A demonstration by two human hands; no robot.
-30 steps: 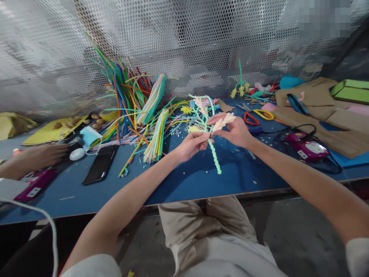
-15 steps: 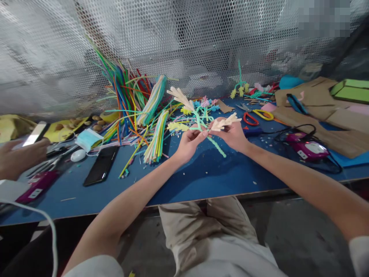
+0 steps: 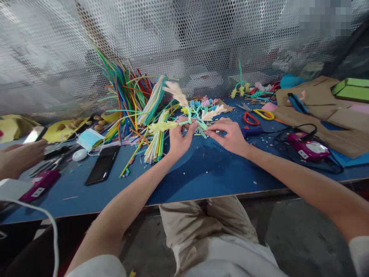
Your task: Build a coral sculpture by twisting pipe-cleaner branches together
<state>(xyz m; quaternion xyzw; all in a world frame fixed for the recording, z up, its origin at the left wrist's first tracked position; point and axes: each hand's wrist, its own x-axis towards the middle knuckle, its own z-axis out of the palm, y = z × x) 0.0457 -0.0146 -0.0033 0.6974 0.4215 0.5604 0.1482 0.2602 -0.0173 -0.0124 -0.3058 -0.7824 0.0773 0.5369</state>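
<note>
Above the blue table I hold a pipe-cleaner flower stem [image 3: 188, 114] of pale green, with fuzzy cream and pale yellow flower heads. My left hand [image 3: 182, 137] pinches the green stem where its branches meet. My right hand [image 3: 227, 132] has thumb and fingertips closed on the lower end of the green stem. One cream head [image 3: 175, 93] points up and away, a pale yellow head [image 3: 163, 126] points left, and another cream head [image 3: 213, 112] lies above my right fingers. Just behind are blue, pink and yellow pipe-cleaner flowers [image 3: 205, 102].
Bundles of coloured pipe cleaners [image 3: 155, 138] lie left of my hands, near a black phone [image 3: 103, 165] and a face mask [image 3: 90, 139]. Scissors [image 3: 251, 117], a purple device [image 3: 308, 147] and brown cardboard [image 3: 305, 123] are right. Another person's hand [image 3: 21, 156] is far left.
The flower stem has turned in my hands: its yellow head swung left and its lower end, earlier pointing toward me, now sits at my right fingertips. My hands have moved slightly apart.
</note>
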